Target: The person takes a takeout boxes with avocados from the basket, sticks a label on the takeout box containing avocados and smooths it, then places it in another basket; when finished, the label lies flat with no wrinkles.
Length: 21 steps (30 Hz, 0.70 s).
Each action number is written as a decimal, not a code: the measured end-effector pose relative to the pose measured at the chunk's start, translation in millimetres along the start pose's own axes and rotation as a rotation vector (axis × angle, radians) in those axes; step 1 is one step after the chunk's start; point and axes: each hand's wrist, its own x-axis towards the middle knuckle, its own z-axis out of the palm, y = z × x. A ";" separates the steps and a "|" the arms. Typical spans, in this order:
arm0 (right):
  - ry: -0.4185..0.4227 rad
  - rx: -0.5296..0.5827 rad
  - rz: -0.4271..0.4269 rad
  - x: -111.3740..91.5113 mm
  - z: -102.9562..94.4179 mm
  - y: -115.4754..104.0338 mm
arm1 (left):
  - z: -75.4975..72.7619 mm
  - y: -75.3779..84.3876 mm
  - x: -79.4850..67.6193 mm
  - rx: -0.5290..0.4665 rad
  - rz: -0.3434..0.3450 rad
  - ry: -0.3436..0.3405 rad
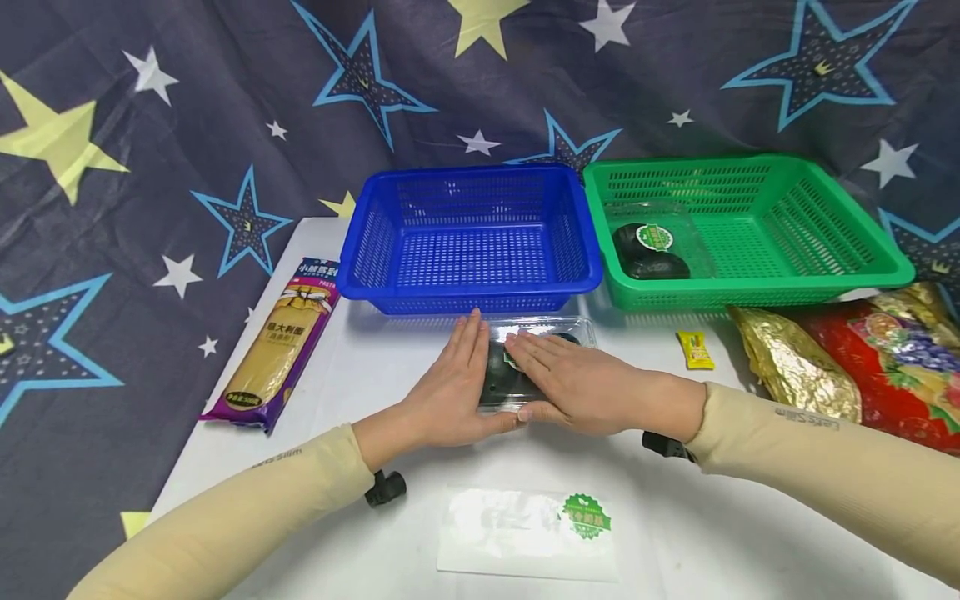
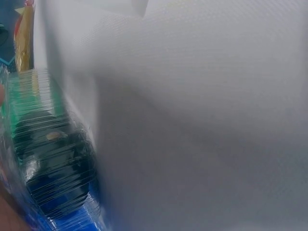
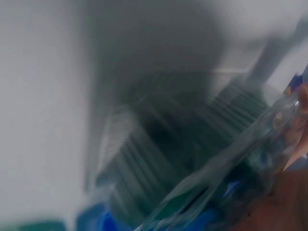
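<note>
A clear plastic box (image 1: 540,323) with dark, rounded, avocado-like fruits (image 1: 501,385) inside lies on the white table, just in front of the blue basket. My left hand (image 1: 450,387) rests along the box's left side, its fingers straight and pointing away from me. With straight fingers, my right hand (image 1: 581,383) presses on the lid, over a green-edged sticker that it mostly covers. The two thumbs come close together at the near edge. Ribbed walls of the box show in the left wrist view, and again, blurred, in the right wrist view.
Behind stand a blue basket (image 1: 468,293) and a green basket (image 1: 757,293), the latter holding a similar stickered box (image 1: 693,225). A pasta pack (image 1: 281,342) lies left; a yellow packet (image 1: 695,350) and red-gold bag (image 1: 862,350) lie right. Nearest me is a sticker sheet (image 1: 510,533).
</note>
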 end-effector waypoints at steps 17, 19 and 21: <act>-0.020 -0.056 -0.041 -13.0 -3.0 -17.6 | -1.8 0.6 -1.6 -0.015 -0.005 -0.004; -0.009 -0.049 -0.051 -8.1 -1.9 -14.4 | -1.8 0.5 -1.1 -0.015 0.000 -0.011; -0.004 -0.047 -0.048 -3.4 -0.4 -11.7 | -2.0 0.4 -0.7 -0.010 0.002 -0.019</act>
